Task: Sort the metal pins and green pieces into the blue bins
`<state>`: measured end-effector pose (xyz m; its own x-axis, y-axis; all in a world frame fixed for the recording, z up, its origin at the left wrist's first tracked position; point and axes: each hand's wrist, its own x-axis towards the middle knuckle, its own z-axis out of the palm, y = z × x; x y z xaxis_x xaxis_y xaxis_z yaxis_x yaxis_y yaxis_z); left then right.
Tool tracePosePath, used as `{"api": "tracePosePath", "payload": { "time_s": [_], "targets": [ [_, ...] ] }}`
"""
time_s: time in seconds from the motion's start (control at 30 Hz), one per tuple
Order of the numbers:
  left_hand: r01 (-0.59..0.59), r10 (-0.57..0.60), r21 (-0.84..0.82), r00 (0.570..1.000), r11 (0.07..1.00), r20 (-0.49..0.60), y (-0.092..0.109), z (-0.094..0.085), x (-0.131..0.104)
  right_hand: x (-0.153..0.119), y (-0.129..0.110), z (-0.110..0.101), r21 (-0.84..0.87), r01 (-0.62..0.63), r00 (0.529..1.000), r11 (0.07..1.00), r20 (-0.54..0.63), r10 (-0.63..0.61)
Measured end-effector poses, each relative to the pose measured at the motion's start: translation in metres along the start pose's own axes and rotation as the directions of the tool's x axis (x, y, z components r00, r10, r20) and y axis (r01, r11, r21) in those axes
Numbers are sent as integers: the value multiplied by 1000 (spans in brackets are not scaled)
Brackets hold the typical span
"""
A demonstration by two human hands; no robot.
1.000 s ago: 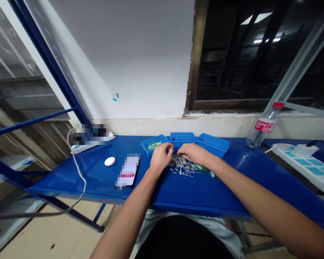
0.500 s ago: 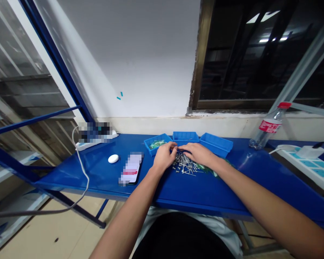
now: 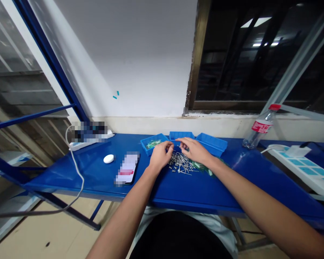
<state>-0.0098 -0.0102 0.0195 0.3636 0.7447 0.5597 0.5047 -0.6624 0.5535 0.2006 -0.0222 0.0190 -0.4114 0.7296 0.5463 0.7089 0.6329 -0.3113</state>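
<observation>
A heap of thin metal pins that look like blind rivets [image 3: 184, 163] lies on the blue table. My left hand [image 3: 161, 153] is at the heap's left edge, its fingers curled in a pinch; whatever sits between the fingertips is too small to make out. Over the heap's far right side is my right hand [image 3: 193, 148], index finger stretched to the left and the others bent in. A small light spot shows at its bent fingertips, but I cannot name it. Green plastic wrapping [image 3: 205, 168] lies partly under my right wrist.
Behind the hands stand a blue bin with green-and-clear packets [image 3: 144, 144], a middle blue bin [image 3: 181, 135] and a right blue bin [image 3: 213, 144]. A phone [image 3: 127, 169] and white oval object [image 3: 108, 158] lie left. A bottle [image 3: 261, 127] and power strip [image 3: 310, 172] are right.
My hands have moved a little apart. My right hand has lifted slightly, with its index finger now stretched out and the others bent. The whole view has shifted a bit.
</observation>
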Motion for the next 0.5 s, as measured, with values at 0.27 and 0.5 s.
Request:
{"api": "tracePosePath", "payload": {
  "time_s": [0.27,0.5],
  "targets": [
    [68,-49,-126,988,990,150,11,-5,-2,-7,-28,-5,229,-161,947,960,-238,216],
    [55,-9,-306,989,950,147,0,1,1,-12,-27,7,336,-187,955,923,-159,252]
  ]
}}
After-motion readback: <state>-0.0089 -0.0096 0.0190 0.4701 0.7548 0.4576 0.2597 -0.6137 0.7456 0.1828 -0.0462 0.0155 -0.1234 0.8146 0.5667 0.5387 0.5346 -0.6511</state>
